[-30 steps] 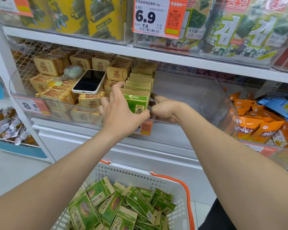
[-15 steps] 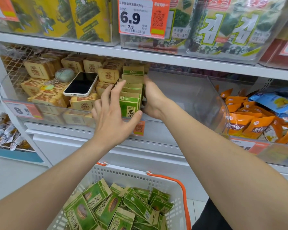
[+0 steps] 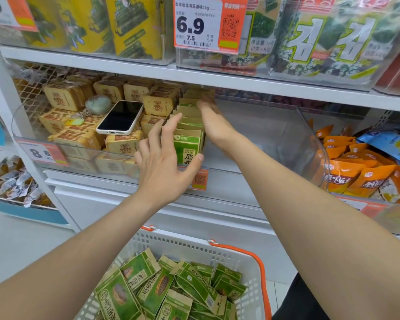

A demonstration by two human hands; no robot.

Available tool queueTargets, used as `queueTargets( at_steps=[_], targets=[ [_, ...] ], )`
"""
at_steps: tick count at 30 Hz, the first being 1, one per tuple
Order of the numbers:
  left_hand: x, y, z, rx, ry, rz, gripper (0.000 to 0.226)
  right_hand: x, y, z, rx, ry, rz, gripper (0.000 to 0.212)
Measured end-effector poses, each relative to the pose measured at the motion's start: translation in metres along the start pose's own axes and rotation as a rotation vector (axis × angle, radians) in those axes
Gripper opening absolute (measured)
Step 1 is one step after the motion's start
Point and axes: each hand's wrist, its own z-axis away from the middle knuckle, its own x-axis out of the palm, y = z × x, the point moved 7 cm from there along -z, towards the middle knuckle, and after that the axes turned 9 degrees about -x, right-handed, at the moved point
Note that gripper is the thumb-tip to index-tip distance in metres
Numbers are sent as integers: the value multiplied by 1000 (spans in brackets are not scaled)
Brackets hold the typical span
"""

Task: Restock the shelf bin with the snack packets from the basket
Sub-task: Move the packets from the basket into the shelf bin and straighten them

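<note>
The clear shelf bin point(image 3: 270, 132) has one upright row of green snack packets point(image 3: 188, 144) at its left side, and the white basket point(image 3: 183, 244) below holds many loose packets point(image 3: 189, 287). The step in hand seems to be tidying this row. The left hand point(image 3: 164, 167), fingers spread wide and holding nothing, is at the front packet, and the right hand point(image 3: 215, 125) lies flat along the row's right side, its fingertips blurred. The next move calls for reaching down into the basket for more.

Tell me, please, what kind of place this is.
Most likely a snack aisle in a grocery shop. A price tag reading 6.9 is fixed on the upper shelf, clear bins hold rows of packaged snacks, and a shopping basket filled with green packets is below.
</note>
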Motion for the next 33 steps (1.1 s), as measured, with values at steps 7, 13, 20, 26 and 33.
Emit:
queueTargets(
  at_steps=[7, 13, 20, 26, 33],
  targets=[
    [1, -3, 2, 30, 23, 44, 108, 10, 18, 10, 227, -5, -367, 51],
    [2, -5, 2, -26, 35, 74, 117, 17, 20, 9, 183, 42, -468, 57],
    [5, -9, 0, -38, 15, 48, 109, 6, 10, 2, 87, -2, 3, 68],
    [3, -9, -1, -30, 15, 27, 106, -7, 9, -6, 13, -122, 118, 59],
    [5, -8, -1, -39, 17, 19, 107, -15, 38, 3, 168, 209, -263, 34]
  ],
)
